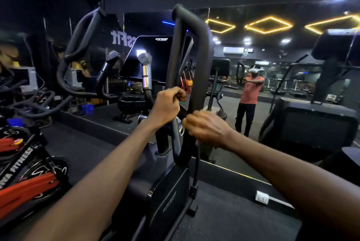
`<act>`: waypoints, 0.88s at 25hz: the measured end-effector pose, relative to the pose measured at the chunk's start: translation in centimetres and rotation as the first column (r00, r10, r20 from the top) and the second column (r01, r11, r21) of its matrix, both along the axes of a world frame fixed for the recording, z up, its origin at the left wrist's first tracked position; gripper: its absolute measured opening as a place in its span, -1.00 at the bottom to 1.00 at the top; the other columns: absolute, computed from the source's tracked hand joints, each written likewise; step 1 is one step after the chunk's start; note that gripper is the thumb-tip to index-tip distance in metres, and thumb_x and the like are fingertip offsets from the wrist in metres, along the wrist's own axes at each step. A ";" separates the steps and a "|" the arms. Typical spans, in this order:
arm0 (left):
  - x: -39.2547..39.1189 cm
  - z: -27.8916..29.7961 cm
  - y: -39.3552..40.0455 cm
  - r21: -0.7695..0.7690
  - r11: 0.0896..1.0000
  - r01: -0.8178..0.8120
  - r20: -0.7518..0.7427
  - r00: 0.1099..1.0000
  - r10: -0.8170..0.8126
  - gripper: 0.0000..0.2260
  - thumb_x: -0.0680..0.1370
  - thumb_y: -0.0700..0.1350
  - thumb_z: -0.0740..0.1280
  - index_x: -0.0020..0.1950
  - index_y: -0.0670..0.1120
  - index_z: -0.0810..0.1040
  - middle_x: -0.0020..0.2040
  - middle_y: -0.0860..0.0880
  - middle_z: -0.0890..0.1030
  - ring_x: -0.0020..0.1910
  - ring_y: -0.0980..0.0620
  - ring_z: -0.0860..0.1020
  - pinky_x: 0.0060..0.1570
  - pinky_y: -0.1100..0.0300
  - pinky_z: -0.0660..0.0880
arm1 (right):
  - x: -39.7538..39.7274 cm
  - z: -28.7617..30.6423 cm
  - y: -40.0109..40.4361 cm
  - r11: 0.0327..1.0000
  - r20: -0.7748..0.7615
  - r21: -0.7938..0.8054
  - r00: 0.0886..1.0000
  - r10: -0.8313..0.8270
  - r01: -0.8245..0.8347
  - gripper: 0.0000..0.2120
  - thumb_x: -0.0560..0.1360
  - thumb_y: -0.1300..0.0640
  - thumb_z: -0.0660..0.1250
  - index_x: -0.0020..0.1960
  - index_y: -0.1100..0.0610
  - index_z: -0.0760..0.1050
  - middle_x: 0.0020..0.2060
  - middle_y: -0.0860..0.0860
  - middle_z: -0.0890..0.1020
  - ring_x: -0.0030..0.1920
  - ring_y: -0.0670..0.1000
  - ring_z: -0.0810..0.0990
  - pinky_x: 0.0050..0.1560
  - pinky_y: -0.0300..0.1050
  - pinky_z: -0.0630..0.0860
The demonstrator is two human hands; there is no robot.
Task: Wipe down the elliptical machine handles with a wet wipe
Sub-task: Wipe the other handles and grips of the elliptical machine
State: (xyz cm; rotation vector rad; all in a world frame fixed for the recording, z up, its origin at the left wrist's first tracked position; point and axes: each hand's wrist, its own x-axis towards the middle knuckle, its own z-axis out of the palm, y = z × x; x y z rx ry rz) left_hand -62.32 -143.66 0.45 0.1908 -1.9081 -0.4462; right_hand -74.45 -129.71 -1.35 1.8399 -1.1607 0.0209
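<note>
The elliptical's right loop handle [202,50] rises dark and curved in the middle of the view. My left hand [167,106] grips the left bar of that loop, fingers curled round it. My right hand [206,126] is blurred, with its fingers curled against the loop's right bar just above where the two bars join. No wipe shows in either hand. The other loop handle [78,46] stands at the left. The dark console screen [155,57] sits between the handles, with two short silver-banded grips [145,71] below it.
A red and black spin bike [25,172] stands close on the left. A wall mirror ahead reflects a person in an orange shirt [250,93]. Another dark machine [319,120] stands on the right. A white wall socket [262,199] sits low on the floor edge.
</note>
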 end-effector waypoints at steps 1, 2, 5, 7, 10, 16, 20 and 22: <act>0.0 0.2 -0.1 -0.001 1.000 -0.008 -0.003 1.000 0.008 -0.68 0.39 -0.40 0.11 -0.08 -0.19 0.62 -0.18 -0.10 0.67 -0.17 -0.03 0.65 -0.02 0.04 0.60 | -0.3 2.1 -0.5 0.992 0.075 -0.122 0.997 0.029 -0.020 -0.95 0.50 0.24 0.33 -0.07 0.20 0.56 -0.23 0.10 0.54 -0.30 0.13 0.51 -0.34 0.04 0.50; -0.1 0.3 -0.1 -0.002 1.000 -0.022 -0.009 1.000 0.022 -0.68 0.38 -0.40 0.12 -0.08 -0.20 0.63 -0.18 -0.10 0.68 -0.18 -0.01 0.64 -0.02 0.07 0.59 | -0.4 3.5 -0.6 0.978 0.156 -0.210 0.986 0.053 -0.019 -0.95 0.51 0.25 0.35 -0.05 0.21 0.56 -0.23 0.11 0.53 -0.30 0.13 0.51 -0.34 0.06 0.51; -0.4 0.3 0.2 -0.002 0.999 -0.042 -0.020 0.999 0.042 -0.68 0.38 -0.42 0.13 -0.09 -0.20 0.64 -0.19 -0.11 0.68 -0.20 -0.01 0.64 -0.05 0.13 0.59 | -0.6 0.9 -0.3 0.989 0.093 -0.092 0.988 0.126 -0.117 -0.88 0.51 0.30 0.32 0.03 0.25 0.57 -0.17 0.11 0.55 -0.27 0.11 0.51 -0.35 0.00 0.52; -0.4 0.1 0.1 -0.020 0.999 -0.040 -0.020 0.999 0.040 -0.68 0.38 -0.44 0.13 -0.10 -0.20 0.63 -0.19 -0.12 0.68 -0.19 -0.02 0.65 -0.06 0.16 0.59 | -1.0 -0.6 0.6 0.985 -0.040 0.021 0.984 0.171 -0.171 -0.88 0.53 0.30 0.34 0.06 0.26 0.58 -0.17 0.10 0.54 -0.27 0.08 0.49 -0.37 -0.02 0.51; -0.5 0.4 -0.1 -0.041 0.998 -0.048 -0.032 0.998 0.047 -0.68 0.36 -0.40 0.13 -0.11 -0.19 0.64 -0.20 -0.09 0.68 -0.19 0.01 0.64 -0.06 0.18 0.57 | -2.2 3.6 -0.2 0.979 0.109 -0.150 0.982 0.155 -0.138 -0.85 0.55 0.29 0.31 0.09 0.29 0.57 -0.21 0.12 0.52 -0.28 0.12 0.51 -0.39 0.04 0.54; -0.8 0.3 0.2 -0.073 0.993 -0.098 -0.028 0.995 0.096 -0.69 0.37 -0.41 0.15 -0.13 -0.18 0.65 -0.22 0.00 0.65 -0.18 -0.02 0.62 -0.04 0.15 0.57 | -2.6 5.4 0.3 0.985 0.037 -0.038 0.985 0.167 -0.166 -0.77 0.55 0.29 0.22 0.14 0.30 0.57 -0.19 0.14 0.53 -0.25 0.13 0.53 -0.34 0.02 0.54; -0.9 0.7 0.2 -0.059 0.993 -0.103 -0.015 0.995 0.102 -0.70 0.36 -0.38 0.14 -0.14 -0.19 0.65 -0.21 -0.08 0.68 -0.18 -0.04 0.64 -0.04 0.06 0.59 | -2.4 6.9 -0.2 0.983 0.182 -0.126 0.971 0.153 -0.131 -0.77 0.55 0.30 0.21 0.13 0.31 0.57 -0.19 0.15 0.53 -0.25 0.15 0.52 -0.28 0.05 0.55; -0.8 0.5 0.3 -0.077 0.990 -0.114 -0.002 0.993 0.115 -0.71 0.39 -0.39 0.17 -0.13 -0.19 0.66 -0.20 -0.09 0.68 -0.17 -0.05 0.63 -0.04 0.07 0.58 | -2.4 5.8 0.5 0.983 -0.017 0.045 0.984 0.180 -0.179 -0.78 0.55 0.32 0.22 0.13 0.31 0.57 -0.18 0.14 0.54 -0.24 0.13 0.53 -0.33 0.00 0.54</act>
